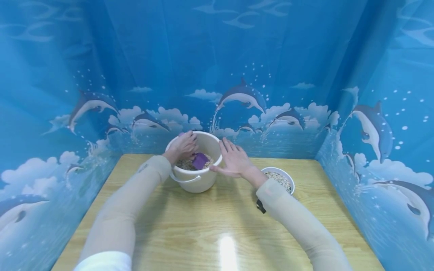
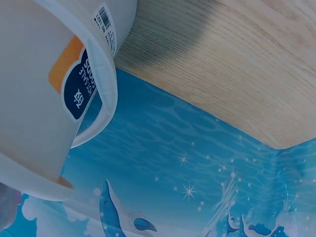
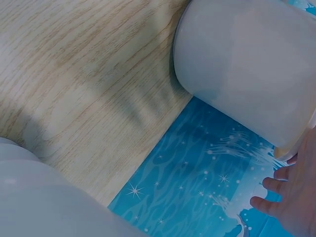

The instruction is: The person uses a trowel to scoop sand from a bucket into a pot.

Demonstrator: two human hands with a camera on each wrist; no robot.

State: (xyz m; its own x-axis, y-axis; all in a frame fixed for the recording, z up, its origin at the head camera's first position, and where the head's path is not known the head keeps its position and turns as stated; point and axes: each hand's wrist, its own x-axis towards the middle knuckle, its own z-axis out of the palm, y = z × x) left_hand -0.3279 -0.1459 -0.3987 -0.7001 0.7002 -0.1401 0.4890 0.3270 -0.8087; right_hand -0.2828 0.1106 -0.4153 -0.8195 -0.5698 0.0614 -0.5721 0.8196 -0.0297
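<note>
A white bucket (image 1: 200,180) stands at the middle back of the wooden table (image 1: 217,226), with grain inside it. My left hand (image 1: 185,145) reaches into the bucket from above, its fingers curled round a purple scoop (image 1: 200,160) that rests on the grain. My right hand (image 1: 233,159) lies flat against the bucket's right rim, fingers straight and thumb on the wall. The left wrist view shows the bucket's labelled outer wall (image 2: 44,113) and its handle (image 2: 104,103). In the right wrist view, the bucket (image 3: 247,69) is beside my right hand (image 3: 296,197).
A small white bowl (image 1: 287,177) of grain sits on the table just right of my right forearm; its rim (image 3: 49,202) fills the right wrist view's lower left. Blue dolphin-print curtains (image 1: 305,75) close in the table on three sides.
</note>
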